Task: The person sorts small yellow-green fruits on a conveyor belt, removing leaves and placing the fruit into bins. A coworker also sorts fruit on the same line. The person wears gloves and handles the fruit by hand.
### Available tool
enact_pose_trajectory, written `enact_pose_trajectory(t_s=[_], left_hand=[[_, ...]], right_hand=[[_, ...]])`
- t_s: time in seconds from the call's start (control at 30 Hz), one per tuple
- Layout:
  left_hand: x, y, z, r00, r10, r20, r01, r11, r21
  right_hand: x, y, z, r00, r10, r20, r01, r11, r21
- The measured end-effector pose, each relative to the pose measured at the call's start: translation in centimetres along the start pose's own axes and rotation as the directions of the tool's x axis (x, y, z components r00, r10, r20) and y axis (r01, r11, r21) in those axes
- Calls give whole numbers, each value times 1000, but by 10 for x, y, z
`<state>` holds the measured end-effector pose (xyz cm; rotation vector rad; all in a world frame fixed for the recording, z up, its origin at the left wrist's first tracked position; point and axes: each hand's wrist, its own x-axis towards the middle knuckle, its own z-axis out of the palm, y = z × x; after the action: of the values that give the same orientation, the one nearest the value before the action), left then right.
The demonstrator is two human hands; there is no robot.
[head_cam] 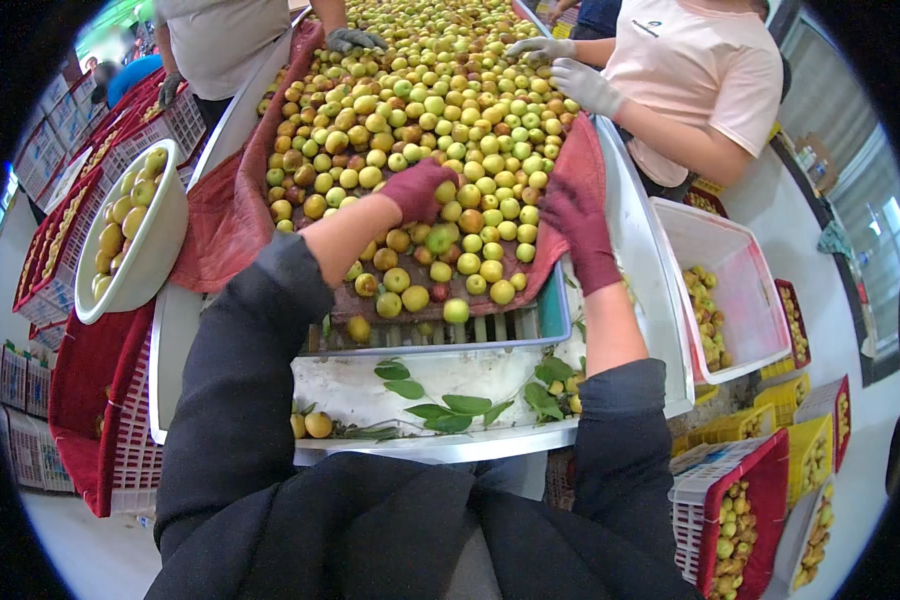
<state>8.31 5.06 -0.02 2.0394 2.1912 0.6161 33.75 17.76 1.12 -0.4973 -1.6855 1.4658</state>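
A broad layer of small round fruit (493,163), yellow-green with reddish-brown patches and jujube-like, covers the sorting table in front of me. My left hand (422,192), in a maroon glove, reaches into the fruit with its fingers curled; whether it grips one is hidden. Just below it, one greener fruit (440,238) looks blurred. My right hand (579,225), gloved alike, is over the red cloth (583,161) at the table's right side. Its blurred fingers point left and appear apart, with no fruit visible in them. Several fruits lie near the slatted front end (487,328).
Leaves (461,409) lie on the metal ledge (360,375). A white tub of fruit (169,225) stands left, a white bin (750,300) right. Two co-workers' gloved hands (352,39) (581,84) touch the fruit. Lined crates (765,510) flank the table.
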Motion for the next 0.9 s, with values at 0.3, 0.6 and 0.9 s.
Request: enact_pose_trajectory(t_s=[0.3, 0.6, 0.9], left_hand=[[-59, 79, -9, 995, 90, -40, -99, 935, -341], [75, 79, 46, 981, 155, -121, -151, 988, 38], [66, 103, 36, 933, -70, 354, -2, 980, 200]], right_hand=[[-35, -15, 68, 707, 376, 599, -647, 686, 333], [-3, -20, 35, 910, 412, 49, -343, 680, 647], [-5, -12, 24, 910, 411, 60, -365, 722, 587]])
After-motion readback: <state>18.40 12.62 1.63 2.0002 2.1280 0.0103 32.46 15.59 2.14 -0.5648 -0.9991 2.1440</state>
